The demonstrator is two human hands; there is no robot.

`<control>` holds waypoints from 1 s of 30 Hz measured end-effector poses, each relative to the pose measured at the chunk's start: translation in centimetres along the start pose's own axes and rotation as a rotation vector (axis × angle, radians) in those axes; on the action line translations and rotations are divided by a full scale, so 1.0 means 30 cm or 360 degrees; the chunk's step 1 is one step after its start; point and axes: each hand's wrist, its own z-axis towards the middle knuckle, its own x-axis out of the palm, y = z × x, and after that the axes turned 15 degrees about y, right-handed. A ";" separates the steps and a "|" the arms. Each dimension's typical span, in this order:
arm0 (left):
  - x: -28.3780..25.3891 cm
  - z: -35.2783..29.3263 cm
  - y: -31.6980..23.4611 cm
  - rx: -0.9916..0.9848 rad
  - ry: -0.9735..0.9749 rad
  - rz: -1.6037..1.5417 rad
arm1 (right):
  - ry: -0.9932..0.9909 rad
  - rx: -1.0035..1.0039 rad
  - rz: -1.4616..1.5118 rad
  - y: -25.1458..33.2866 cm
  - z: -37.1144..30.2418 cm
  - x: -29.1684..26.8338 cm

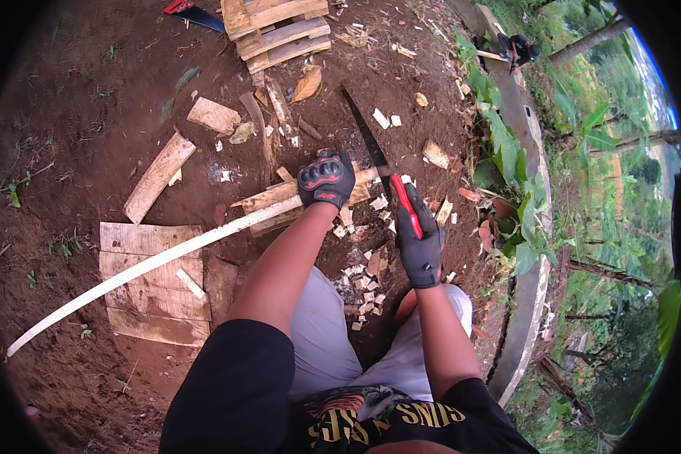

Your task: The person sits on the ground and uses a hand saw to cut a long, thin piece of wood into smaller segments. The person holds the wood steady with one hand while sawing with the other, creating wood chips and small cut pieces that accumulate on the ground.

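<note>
My gloved left hand [326, 180] is closed over a long, pale wooden strip [159, 263], pressing it onto rough wood pieces [268, 199] on the ground. The strip runs out to the lower left. In my gloved right hand [419, 246] is a handsaw [368, 136] with a red and black handle. Its dark blade points away and crosses the strip near its right end, just right of my left hand. Small cut wood blocks [367, 291] lie scattered on the soil between my knees.
Wooden boards [155, 284] lie flat at left. Stacked planks [284, 34] stand at the far side, beside another red-handled saw [193, 13]. Loose wood pieces [159, 175] dot the brown soil. A concrete edge [533, 303] with leafy plants borders the right; another person [518, 51] is beyond.
</note>
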 end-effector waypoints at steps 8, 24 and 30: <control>0.003 -0.013 0.019 -0.0043 -0.0005 0.0034 | 0.0223 0.0369 -0.0271 0.060 -0.408 -0.137; -0.005 -0.005 -0.011 -0.0079 0.0050 0.0074 | 0.0037 0.0002 -0.0195 0.003 -0.256 -0.058; 0.013 -0.008 -0.016 -0.0012 -0.0090 0.0056 | 0.0272 0.0047 -0.0504 0.101 -0.556 -0.226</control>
